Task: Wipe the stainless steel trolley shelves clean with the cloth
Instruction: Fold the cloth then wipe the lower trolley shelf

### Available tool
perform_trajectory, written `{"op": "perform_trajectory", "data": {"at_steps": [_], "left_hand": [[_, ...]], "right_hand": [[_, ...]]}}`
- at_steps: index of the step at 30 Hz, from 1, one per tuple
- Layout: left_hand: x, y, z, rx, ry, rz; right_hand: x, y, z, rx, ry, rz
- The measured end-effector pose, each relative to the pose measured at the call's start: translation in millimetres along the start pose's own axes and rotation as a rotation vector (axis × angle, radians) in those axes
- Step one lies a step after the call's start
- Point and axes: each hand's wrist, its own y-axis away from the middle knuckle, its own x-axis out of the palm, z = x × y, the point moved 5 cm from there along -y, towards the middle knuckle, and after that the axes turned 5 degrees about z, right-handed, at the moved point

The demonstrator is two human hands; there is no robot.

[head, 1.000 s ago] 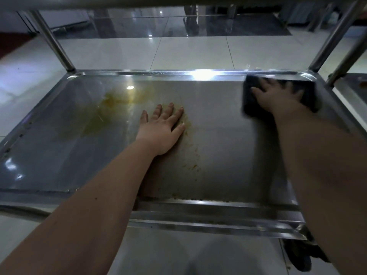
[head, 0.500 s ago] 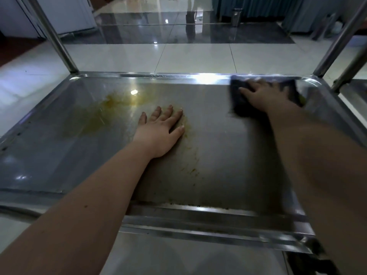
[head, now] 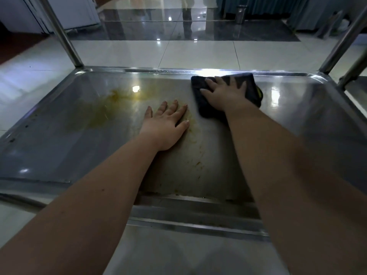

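trolley shelf (head: pixel 59 155) steel, brown specks near front rim | left hand (head: pixel 165 127) palm down mid-shelf, fingers straight, holding nothing | yellow smear (head: pixel 117 96) to its far left | right hand (head: pixel 222 94) fingers spread flat, pressing dark cloth (head: pixel 250 84) onto shelf beside far rim | tiled floor (head: pixel 198 52) beyond

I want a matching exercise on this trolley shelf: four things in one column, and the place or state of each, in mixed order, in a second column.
Things:
1. left hand
2. right hand
3. cloth
4. large yellowish stain

Place or state:
A. dark, by the far rim
B. flat on the shelf, holding nothing
C. fingers spread, pressing on the cloth
D. left of both hands

Pairs: 1-B, 2-C, 3-A, 4-D
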Motion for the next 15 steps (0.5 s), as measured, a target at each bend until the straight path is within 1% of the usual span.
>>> {"op": "perform_trajectory", "data": {"at_steps": [2, 5, 10, 12, 13, 15], "left_hand": [[-3, 2, -1, 0.0, 0.0, 0.008], [-5, 4, -3, -0.003, 0.002, 0.026], [-3, 5, -6, -0.014, 0.008, 0.035], [-3, 6, -7, -0.013, 0.012, 0.024], [-3, 7, -8, -0.014, 0.014, 0.015], [-3, 8, -9, -0.016, 0.013, 0.01]], "right_hand": [[8, 19, 11, -0.011, 0.006, 0.036], [24, 81, 11, -0.065, 0.024, 0.08], [63, 225, 5, -0.16, 0.108, 0.014], [61, 223, 2, -0.17, 0.122, 0.025], [53, 205, 1, -0.157, 0.112, 0.012], [33, 153, -4, -0.067, 0.054, 0.006]]}}
